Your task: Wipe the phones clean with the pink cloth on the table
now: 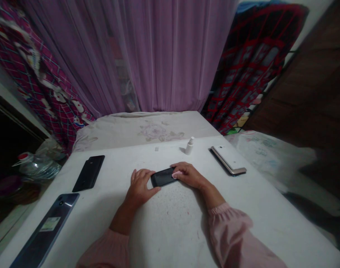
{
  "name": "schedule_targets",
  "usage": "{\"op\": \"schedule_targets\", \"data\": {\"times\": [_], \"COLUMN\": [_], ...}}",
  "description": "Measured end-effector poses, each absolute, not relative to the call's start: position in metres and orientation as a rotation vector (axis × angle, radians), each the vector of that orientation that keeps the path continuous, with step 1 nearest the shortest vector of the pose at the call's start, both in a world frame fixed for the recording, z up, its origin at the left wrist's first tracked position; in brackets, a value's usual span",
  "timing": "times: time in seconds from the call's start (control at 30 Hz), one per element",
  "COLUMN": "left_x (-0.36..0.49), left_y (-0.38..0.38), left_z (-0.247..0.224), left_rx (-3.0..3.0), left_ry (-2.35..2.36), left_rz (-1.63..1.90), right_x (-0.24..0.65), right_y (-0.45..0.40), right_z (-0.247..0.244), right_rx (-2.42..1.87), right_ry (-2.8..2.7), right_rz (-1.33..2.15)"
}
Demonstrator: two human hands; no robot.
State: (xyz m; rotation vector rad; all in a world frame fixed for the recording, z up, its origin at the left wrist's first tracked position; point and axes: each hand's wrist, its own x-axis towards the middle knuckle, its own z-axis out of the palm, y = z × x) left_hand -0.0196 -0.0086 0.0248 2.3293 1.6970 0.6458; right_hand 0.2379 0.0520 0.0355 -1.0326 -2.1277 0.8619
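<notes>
A black phone [163, 177] lies on the white table in front of me, its dark face up. My left hand [140, 187] grips its left end, with the thumb at the near edge and the fingers at the far edge. Pinched in my right hand [188, 175] is a small pink cloth [176, 174], pressed on the right end of the phone. Beyond my right hand a small white spray bottle [189, 146] stands upright. A small pale piece [156, 149] lies to the left of the bottle.
Dark phones [89, 173] lie at the left, with a larger blue-grey phone [48, 230] nearer. Stacked phones [228, 160] rest at the right. The white table [170, 238] has a floral cloth [155, 130] at its far end, before purple curtains. A plastic bottle [38, 165] is beyond the left edge.
</notes>
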Motion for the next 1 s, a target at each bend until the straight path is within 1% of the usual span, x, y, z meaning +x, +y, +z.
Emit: {"op": "schedule_targets", "data": {"times": [0.23, 0.33, 0.43, 0.57, 0.67, 0.8, 1.0], "left_x": [-0.016, -0.016, -0.016, -0.017, -0.017, -0.017, -0.018], "left_y": [-0.010, -0.011, -0.010, -0.010, -0.009, -0.010, -0.010], "left_z": [0.029, 0.029, 0.027, 0.026, 0.025, 0.026, 0.025], "left_rx": [2.329, 2.329, 2.327, 2.319, 2.312, 2.314, 2.319], "left_ry": [1.724, 1.726, 1.721, 1.713, 1.706, 1.702, 1.707], "left_rz": [0.672, 0.681, 0.693, 0.721, 0.710, 0.698, 0.689], "right_x": [0.214, 0.209, 0.215, 0.237, 0.250, 0.250, 0.233], "right_y": [0.055, 0.057, 0.058, 0.057, 0.054, 0.054, 0.059], "right_z": [0.036, 0.034, 0.032, 0.035, 0.039, 0.039, 0.033], "right_rx": [-1.361, -1.426, -1.394, -1.100, -0.977, -0.989, -1.110], "right_ry": [-2.067, -2.032, -2.025, -2.091, -2.152, -2.150, -2.085], "right_rz": [0.566, 0.512, 0.598, 0.933, 1.052, 1.022, 0.808]}}
